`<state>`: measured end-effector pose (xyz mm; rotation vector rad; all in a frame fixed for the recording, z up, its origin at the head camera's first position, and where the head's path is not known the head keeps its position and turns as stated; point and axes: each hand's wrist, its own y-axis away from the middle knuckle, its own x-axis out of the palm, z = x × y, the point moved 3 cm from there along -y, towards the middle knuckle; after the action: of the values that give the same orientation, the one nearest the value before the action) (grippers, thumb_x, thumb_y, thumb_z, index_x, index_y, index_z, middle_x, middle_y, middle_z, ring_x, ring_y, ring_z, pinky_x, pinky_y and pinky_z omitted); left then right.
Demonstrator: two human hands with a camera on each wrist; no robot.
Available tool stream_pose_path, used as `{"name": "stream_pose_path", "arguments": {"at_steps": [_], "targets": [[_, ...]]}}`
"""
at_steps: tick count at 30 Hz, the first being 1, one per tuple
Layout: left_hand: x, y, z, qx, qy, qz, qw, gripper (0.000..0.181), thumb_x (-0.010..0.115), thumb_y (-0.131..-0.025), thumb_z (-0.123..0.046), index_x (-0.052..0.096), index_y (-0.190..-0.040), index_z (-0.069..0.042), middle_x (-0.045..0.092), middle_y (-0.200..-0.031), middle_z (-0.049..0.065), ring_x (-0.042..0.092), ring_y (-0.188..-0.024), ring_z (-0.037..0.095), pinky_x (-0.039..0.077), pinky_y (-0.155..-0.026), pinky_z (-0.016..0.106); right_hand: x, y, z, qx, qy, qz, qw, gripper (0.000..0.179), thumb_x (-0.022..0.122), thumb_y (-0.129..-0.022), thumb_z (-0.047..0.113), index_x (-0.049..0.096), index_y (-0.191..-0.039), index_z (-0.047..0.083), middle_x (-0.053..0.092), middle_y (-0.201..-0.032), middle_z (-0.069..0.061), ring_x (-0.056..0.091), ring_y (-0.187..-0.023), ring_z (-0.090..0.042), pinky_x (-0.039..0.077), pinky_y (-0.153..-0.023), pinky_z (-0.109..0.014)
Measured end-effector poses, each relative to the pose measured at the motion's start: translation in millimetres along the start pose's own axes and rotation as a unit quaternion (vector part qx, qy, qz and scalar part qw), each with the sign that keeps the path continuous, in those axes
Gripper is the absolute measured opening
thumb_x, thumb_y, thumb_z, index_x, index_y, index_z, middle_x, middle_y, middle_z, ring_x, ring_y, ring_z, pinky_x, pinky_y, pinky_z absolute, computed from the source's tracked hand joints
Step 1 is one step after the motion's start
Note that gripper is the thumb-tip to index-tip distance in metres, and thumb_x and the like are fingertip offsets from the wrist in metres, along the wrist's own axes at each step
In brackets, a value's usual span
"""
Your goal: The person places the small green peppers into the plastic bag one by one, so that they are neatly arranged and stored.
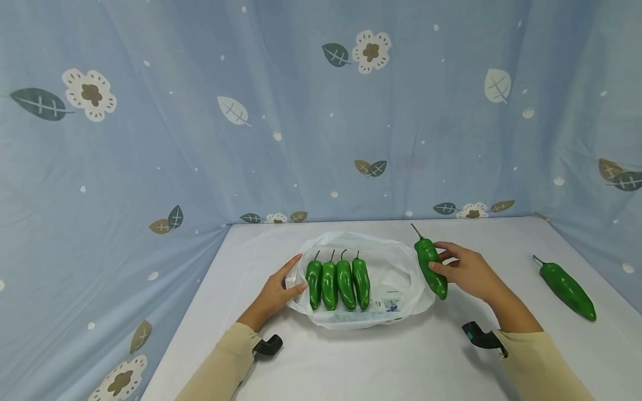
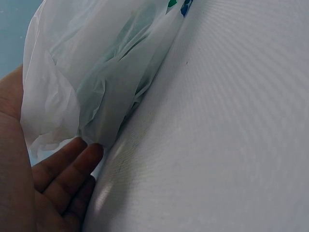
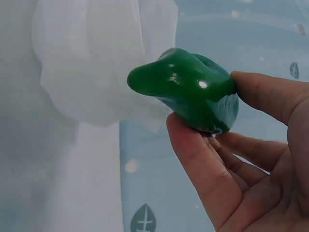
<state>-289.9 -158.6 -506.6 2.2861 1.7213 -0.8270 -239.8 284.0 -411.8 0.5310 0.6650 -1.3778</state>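
My right hand (image 1: 465, 271) pinches a green chili pepper (image 1: 428, 266) between thumb and fingertips, above the right rim of a white plastic bag (image 1: 401, 256). In the right wrist view, the rounded tip of the held pepper (image 3: 188, 87) faces the camera. Inside the spread-mouthed bag, several green chili peppers (image 1: 345, 284) lie side by side on the left, stems pointing away. At the bag's left edge rests my left hand (image 1: 273, 289), thumb and index finger spread apart. Its other fingers (image 2: 70, 181) are loosely bent against the plastic in the left wrist view.
Another green pepper (image 1: 568, 292) lies alone on the white table (image 1: 381, 367), far to the right. A blue curtain (image 1: 301, 111) with leaves and flowers hangs behind and along the sides. Black devices sit at both wrists, such as the right wrist device (image 1: 484, 337).
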Motion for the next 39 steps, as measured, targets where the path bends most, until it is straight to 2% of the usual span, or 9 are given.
{"name": "stream_pose_path", "arguments": {"at_steps": [8, 14, 20, 32, 39], "targets": [[0.3, 0.5, -2.0, -0.007, -0.001, 0.0, 1.0, 0.076, 0.075, -0.086, -0.04, 0.033, -0.149, -0.046, 0.036, -0.153, 0.0, 0.036, -0.137, 0.027, 0.033, -0.106, 0.052, 12, 1.5, 7, -0.015, -0.039, 0.043, 0.9982, 0.07, 0.069, -0.091, 0.04, 0.044, -0.142, -0.001, 0.058, -0.118, -0.022, 0.064, -0.102, -0.034, 0.057, -0.07, -0.038], [0.7, 1.2, -1.9, -0.006, 0.0, 0.002, 1.0, 0.076, 0.074, -0.086, -0.041, 0.033, -0.15, -0.045, 0.035, -0.154, 0.002, 0.034, -0.138, 0.028, 0.031, -0.107, 0.053, 20, 0.6, 9, -0.023, -0.052, 0.06, 0.9966, 0.067, 0.07, -0.091, 0.037, 0.045, -0.142, 0.001, 0.058, -0.117, -0.02, 0.064, -0.1, -0.031, 0.057, -0.069, -0.036], [0.1, -0.2, -0.5, -0.008, -0.002, 0.0, 1.0, 0.076, 0.075, -0.086, -0.041, 0.033, -0.148, -0.049, 0.036, -0.153, 0.0, 0.037, -0.137, 0.027, 0.033, -0.106, 0.053, 30, -1.8, 10, -0.03, -0.039, 0.072, 0.9962, 0.065, 0.07, -0.091, 0.037, 0.047, -0.141, 0.002, 0.059, -0.116, -0.017, 0.065, -0.098, -0.028, 0.057, -0.069, -0.034], [-0.2, 0.4, -2.2, -0.006, 0.005, 0.002, 1.0, 0.076, 0.074, -0.086, -0.039, 0.033, -0.149, -0.046, 0.035, -0.153, 0.0, 0.036, -0.137, 0.026, 0.033, -0.106, 0.052, 54, -9.5, 24, -0.049, -0.027, 0.093, 0.9941, 0.062, 0.071, -0.09, 0.035, 0.05, -0.139, 0.003, 0.061, -0.113, -0.014, 0.066, -0.091, -0.022, 0.056, -0.066, -0.032], [0.2, 0.2, -0.8, -0.005, 0.006, 0.009, 0.9999, 0.076, 0.074, -0.087, -0.041, 0.032, -0.149, -0.048, 0.034, -0.153, 0.001, 0.036, -0.137, 0.026, 0.033, -0.106, 0.052, 67, -14.0, 24, -0.035, -0.013, 0.094, 0.9949, 0.06, 0.072, -0.089, 0.035, 0.053, -0.137, 0.004, 0.063, -0.109, -0.012, 0.065, -0.087, -0.019, 0.055, -0.064, -0.032]]}}
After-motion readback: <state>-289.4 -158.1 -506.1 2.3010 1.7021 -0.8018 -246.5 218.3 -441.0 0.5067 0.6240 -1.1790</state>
